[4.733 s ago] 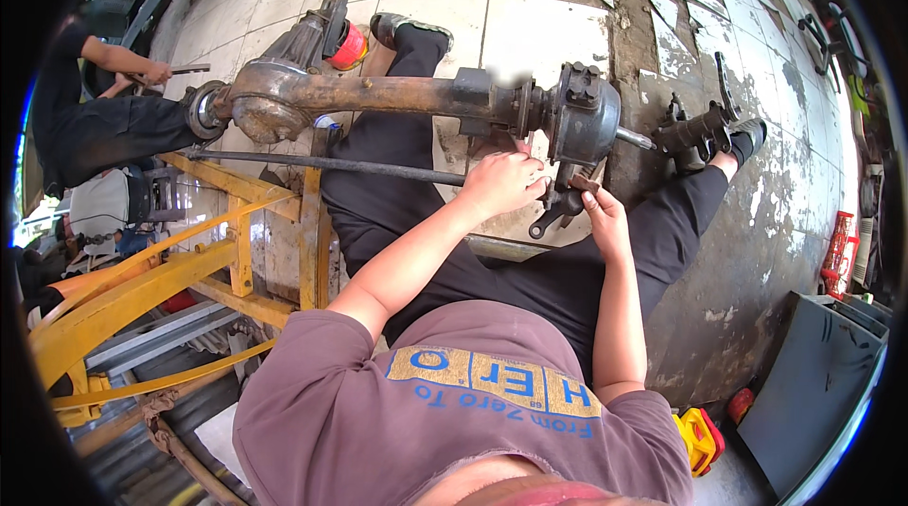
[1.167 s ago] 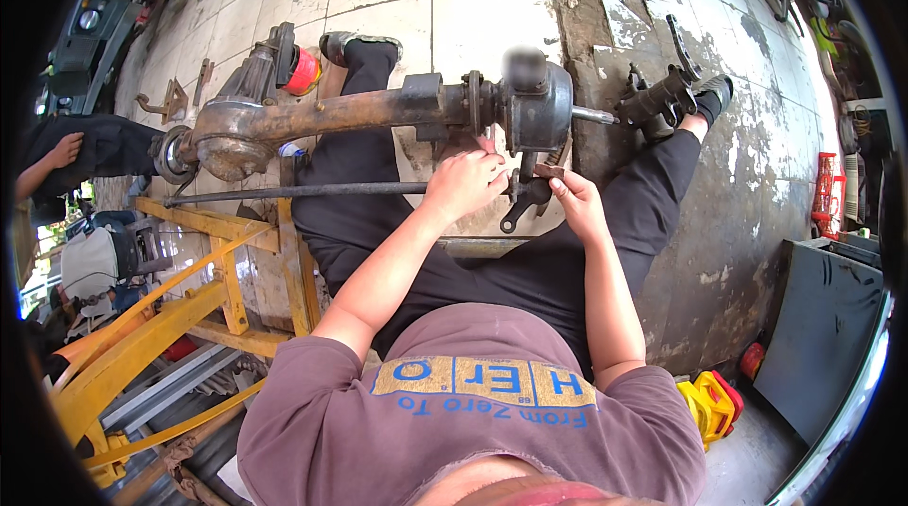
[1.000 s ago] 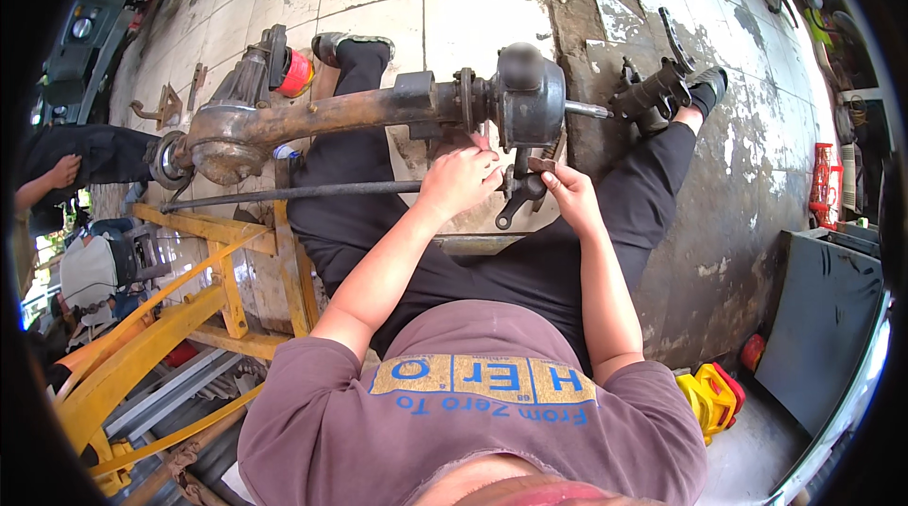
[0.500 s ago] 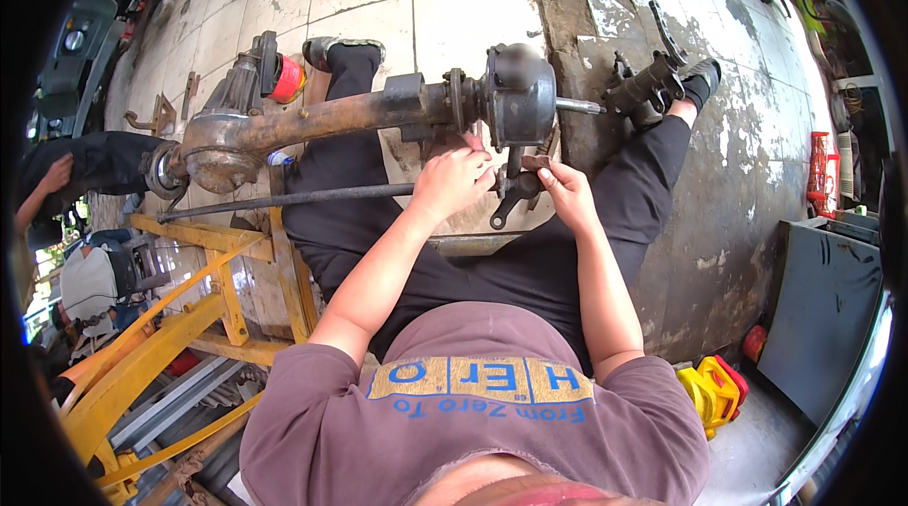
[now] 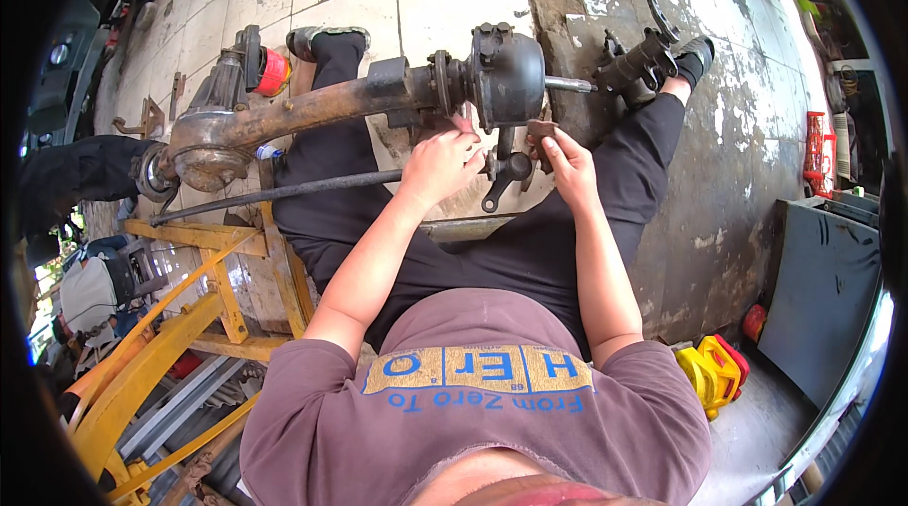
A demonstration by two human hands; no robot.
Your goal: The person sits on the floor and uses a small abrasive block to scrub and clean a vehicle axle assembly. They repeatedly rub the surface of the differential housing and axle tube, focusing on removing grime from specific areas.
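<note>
1. My left hand (image 5: 437,165) rests with curled fingers on the rusty axle (image 5: 312,113), just beside the dark round hub (image 5: 509,76); the fingertips press on the metal near the flange, though I cannot tell whether they truly grip anything.
2. My right hand (image 5: 567,161) sits just below and to the right of the hub, pinching a small brown flat piece (image 5: 541,130) between thumb and fingers.
3. Between my two hands, under the hub, hangs a dark steering arm (image 5: 506,175), touching or nearly touching both.
4. The axle runs from the hub leftward across my legs to a bulbous rusty housing (image 5: 203,142) at its far left end, with a red cap (image 5: 274,76) just above that.
5. A long thin dark rod (image 5: 284,192) lies below the axle, roughly parallel to it, passing under my left forearm.
6. To the right of the hub a short shaft sticks out toward a dark metal part (image 5: 634,61) lying on the floor near my right foot.
7. Below the housing stands a yellow steel stand (image 5: 189,317).
8. Well to the lower right of the hub, by my right elbow, sits a yellow and red object (image 5: 714,369) on the stained floor (image 5: 719,184), near a grey cabinet (image 5: 823,298).
9. Left of the housing, another person's dark sleeve (image 5: 76,175) reaches in.
</note>
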